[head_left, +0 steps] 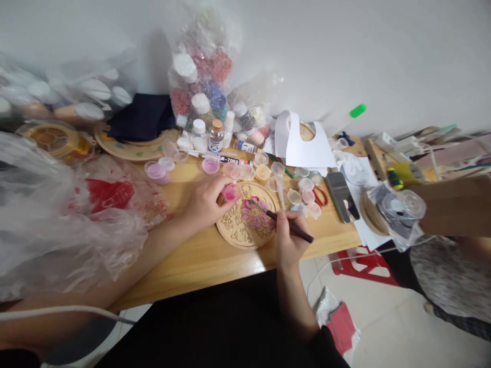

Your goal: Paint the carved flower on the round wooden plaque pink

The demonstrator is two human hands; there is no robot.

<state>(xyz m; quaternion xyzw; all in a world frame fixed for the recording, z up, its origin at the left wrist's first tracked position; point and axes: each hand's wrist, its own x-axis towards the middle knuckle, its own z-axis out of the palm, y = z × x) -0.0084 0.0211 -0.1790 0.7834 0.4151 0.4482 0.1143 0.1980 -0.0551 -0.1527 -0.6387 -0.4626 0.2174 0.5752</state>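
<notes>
A round wooden disc (245,232) with a carved gold flower pattern lies on the wooden table (199,260); part of the flower is filled in pink. My left hand (205,202) is closed on a small clear cup of pink paint (232,192), held at the disc's upper left edge. My right hand (287,240) pinches a dark thin brush (284,222), whose tip rests on the pink petals in the middle of the disc.
Several small paint cups (303,191) and red scissors (321,196) lie right of the disc. Bottles, a glue tube (230,160) and bags of beads (203,76) stand behind. Plastic bags (57,220) crowd the left. Another person sits at the right by a red stool (364,266).
</notes>
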